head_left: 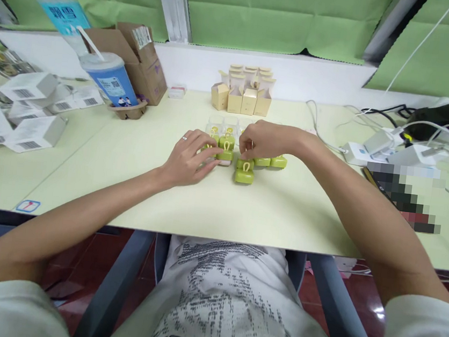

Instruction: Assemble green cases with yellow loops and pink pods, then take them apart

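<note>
Several small glossy green cases with pale yellow loops sit on the table in front of me. My left hand, with a ring on one finger, curls its fingers and thumb against a green case in the left cluster. My right hand is bent downward over the cases, its fingertips pinched together; what they hold is hidden. Just in front of it lies another green case with its loop facing me. More green cases stand to the right, below my right wrist. Behind the left cluster are clear plastic containers with yellow marks.
Small cream boxes with raised flaps stand against the wall. A blue cup, a bottle, a cardboard box and white boxes fill the left. Cables and a power strip lie at right.
</note>
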The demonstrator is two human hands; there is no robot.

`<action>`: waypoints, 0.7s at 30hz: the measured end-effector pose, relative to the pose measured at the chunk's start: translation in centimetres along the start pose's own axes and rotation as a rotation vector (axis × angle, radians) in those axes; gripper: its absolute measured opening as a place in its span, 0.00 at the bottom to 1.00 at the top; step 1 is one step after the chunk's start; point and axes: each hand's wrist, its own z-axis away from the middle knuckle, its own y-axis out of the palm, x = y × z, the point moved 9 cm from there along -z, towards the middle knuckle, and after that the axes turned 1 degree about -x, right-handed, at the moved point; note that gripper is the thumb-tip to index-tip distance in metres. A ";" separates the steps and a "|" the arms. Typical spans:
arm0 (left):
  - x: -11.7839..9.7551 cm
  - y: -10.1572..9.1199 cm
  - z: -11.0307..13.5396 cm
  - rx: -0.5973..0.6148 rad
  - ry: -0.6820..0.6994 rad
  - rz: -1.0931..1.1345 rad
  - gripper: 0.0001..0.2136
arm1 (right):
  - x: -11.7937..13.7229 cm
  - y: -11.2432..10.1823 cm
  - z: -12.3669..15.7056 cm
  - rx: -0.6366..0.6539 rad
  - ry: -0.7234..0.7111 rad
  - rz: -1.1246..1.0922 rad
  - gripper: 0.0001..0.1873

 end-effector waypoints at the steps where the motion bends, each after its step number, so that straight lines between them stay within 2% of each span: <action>1: -0.9 -0.6 -0.2 -0.027 0.048 0.037 0.10 | 0.0 0.3 0.0 0.037 -0.006 -0.003 0.01; 3: -2.8 -1.6 -0.9 -0.035 0.110 0.137 0.08 | 0.3 0.9 0.0 0.106 -0.031 -0.037 0.03; 7: -7.0 -2.7 -2.6 0.047 0.111 0.250 0.09 | 1.9 1.6 0.6 0.184 -0.151 -0.202 0.05; 10: -9.8 -1.4 -3.1 0.195 0.199 0.178 0.15 | 1.9 0.3 2.1 0.094 -0.206 -0.240 0.07; 13: -10.1 1.3 -2.9 0.323 0.225 0.165 0.22 | -1.7 -2.6 4.8 -0.093 -0.119 -0.166 0.06; 16: -9.1 3.0 -2.5 0.298 0.214 0.241 0.19 | -7.3 -3.8 8.1 -0.147 0.013 -0.217 0.13; 17: -8.8 3.2 -2.4 0.265 0.213 0.267 0.17 | -9.0 -3.6 9.1 -0.141 0.046 -0.260 0.17; 18: -8.4 3.2 -2.4 0.232 0.203 0.284 0.15 | -10.4 -2.5 9.8 -0.075 0.069 -0.305 0.19; 21: -7.7 2.5 -2.3 0.150 0.164 0.285 0.15 | -12.9 1.5 10.8 0.114 0.082 -0.471 0.24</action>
